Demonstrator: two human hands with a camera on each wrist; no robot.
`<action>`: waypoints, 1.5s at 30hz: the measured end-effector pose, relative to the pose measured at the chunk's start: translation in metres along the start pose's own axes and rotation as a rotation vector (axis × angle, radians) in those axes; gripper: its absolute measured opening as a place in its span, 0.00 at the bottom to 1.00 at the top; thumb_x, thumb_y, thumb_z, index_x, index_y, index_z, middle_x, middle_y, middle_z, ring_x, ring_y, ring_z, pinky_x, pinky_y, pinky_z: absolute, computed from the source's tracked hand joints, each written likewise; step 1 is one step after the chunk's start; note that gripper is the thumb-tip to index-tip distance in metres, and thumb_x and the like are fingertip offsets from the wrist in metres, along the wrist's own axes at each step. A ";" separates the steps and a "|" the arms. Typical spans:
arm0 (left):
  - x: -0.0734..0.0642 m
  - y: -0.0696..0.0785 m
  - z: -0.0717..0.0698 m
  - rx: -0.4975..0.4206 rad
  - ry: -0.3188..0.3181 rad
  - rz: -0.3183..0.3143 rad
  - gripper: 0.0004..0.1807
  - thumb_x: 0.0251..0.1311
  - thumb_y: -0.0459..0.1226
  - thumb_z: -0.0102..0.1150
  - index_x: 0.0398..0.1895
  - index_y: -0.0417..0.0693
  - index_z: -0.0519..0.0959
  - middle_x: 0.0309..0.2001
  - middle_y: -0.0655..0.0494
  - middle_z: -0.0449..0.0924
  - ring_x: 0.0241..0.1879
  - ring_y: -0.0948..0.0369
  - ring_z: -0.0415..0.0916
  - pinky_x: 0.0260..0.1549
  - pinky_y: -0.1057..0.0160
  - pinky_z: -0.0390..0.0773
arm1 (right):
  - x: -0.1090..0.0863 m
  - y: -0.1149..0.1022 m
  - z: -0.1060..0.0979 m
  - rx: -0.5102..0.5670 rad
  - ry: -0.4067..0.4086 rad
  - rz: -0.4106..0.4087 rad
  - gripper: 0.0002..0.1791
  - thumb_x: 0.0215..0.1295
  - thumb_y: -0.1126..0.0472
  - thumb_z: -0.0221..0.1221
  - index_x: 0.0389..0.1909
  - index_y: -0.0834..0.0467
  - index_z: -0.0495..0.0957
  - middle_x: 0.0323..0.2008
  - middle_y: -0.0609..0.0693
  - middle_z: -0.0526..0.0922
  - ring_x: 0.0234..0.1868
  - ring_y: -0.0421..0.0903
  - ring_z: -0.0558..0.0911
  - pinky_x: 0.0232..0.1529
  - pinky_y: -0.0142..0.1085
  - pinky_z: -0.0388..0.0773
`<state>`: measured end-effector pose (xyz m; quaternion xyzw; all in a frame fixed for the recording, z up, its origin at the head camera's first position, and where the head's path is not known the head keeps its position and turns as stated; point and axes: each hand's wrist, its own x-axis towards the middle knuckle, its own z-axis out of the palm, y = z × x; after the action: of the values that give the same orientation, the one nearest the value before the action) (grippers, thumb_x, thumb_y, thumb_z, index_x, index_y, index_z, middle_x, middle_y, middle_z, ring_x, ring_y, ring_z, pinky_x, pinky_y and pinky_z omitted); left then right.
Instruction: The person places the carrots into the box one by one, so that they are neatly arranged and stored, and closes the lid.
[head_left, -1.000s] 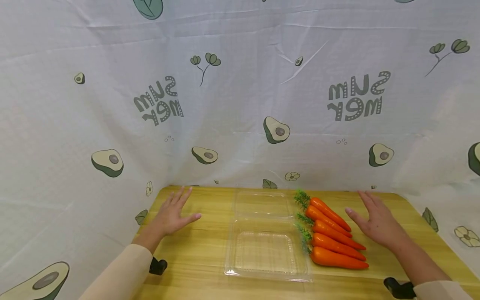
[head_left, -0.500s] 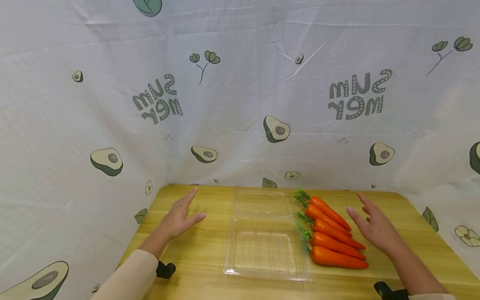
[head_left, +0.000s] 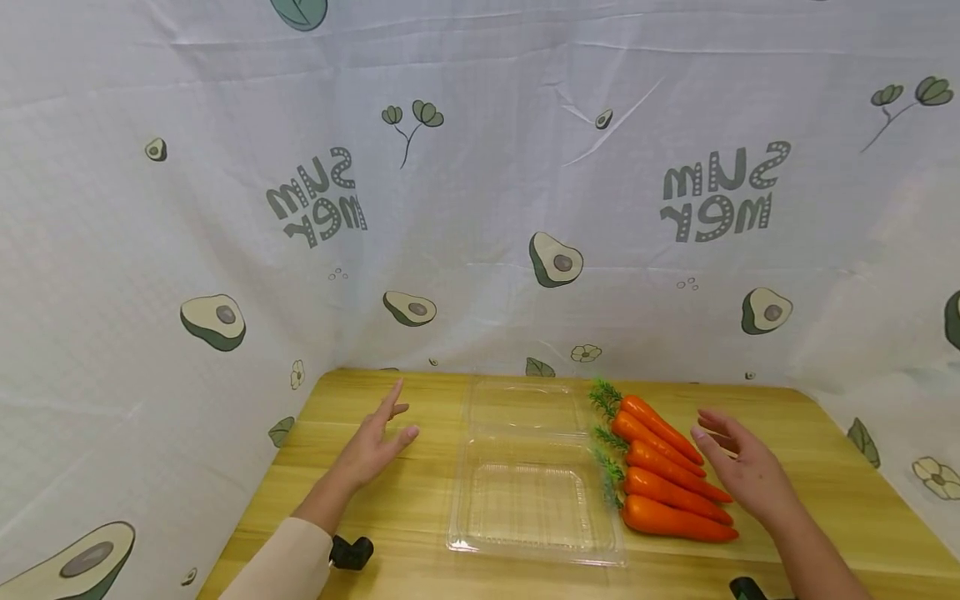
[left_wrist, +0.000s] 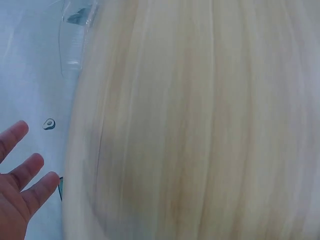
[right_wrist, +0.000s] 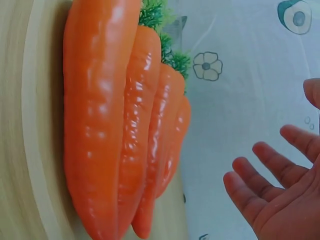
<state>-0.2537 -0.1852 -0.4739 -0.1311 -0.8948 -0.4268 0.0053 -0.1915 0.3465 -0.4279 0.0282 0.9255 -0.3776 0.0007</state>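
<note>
Several orange carrots (head_left: 663, 485) with green leafy tops lie side by side on the right of the table, their tops toward a clear plastic clamshell box (head_left: 531, 508). The box lies unfolded in the middle, its lid half (head_left: 523, 408) at the back. Just right of the carrots, my right hand (head_left: 753, 475) hovers with fingers loosely bent and nothing in it; the right wrist view shows its spread fingers (right_wrist: 270, 165) beside the glossy carrots (right_wrist: 95, 115). On the left, my left hand (head_left: 371, 446) is held over the table with relaxed, parted fingers, also holding nothing.
The light wooden table (head_left: 420, 517) reaches back to a white cloth (head_left: 465, 192) printed with avocados and reversed lettering. This cloth hangs behind and on both sides. A black wrist mount (head_left: 351, 552) sits below the left forearm.
Both hands have moved inward: the left to the right, toward the box, the right leftward, closer to the carrots. The right fingers have bent more. Carrots and box stay where they were.
</note>
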 end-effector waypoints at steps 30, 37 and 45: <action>-0.011 0.008 0.055 -0.587 0.030 -0.056 0.35 0.81 0.49 0.38 0.84 0.48 0.43 0.67 0.34 0.72 0.64 0.38 0.73 0.62 0.43 0.78 | -0.020 -0.004 0.034 0.073 -0.151 0.047 0.32 0.74 0.42 0.58 0.69 0.60 0.73 0.64 0.60 0.80 0.47 0.24 0.76 0.45 0.27 0.79; -0.009 0.012 0.066 -0.622 0.031 -0.087 0.41 0.74 0.41 0.56 0.83 0.48 0.47 0.66 0.34 0.74 0.63 0.41 0.76 0.59 0.50 0.81 | -0.022 -0.005 0.043 0.065 -0.203 0.045 0.30 0.73 0.43 0.60 0.67 0.58 0.76 0.63 0.57 0.81 0.53 0.35 0.79 0.47 0.27 0.79; -0.006 0.014 0.080 -0.595 0.031 -0.106 0.42 0.70 0.40 0.61 0.82 0.49 0.52 0.63 0.38 0.78 0.58 0.47 0.80 0.58 0.53 0.81 | -0.028 -0.004 0.054 0.021 -0.210 0.025 0.26 0.68 0.44 0.65 0.60 0.54 0.82 0.57 0.52 0.85 0.50 0.34 0.81 0.45 0.28 0.80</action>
<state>-0.2367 -0.1169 -0.5144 -0.0734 -0.7359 -0.6717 -0.0421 -0.1653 0.3045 -0.4628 0.0003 0.9159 -0.3881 0.1020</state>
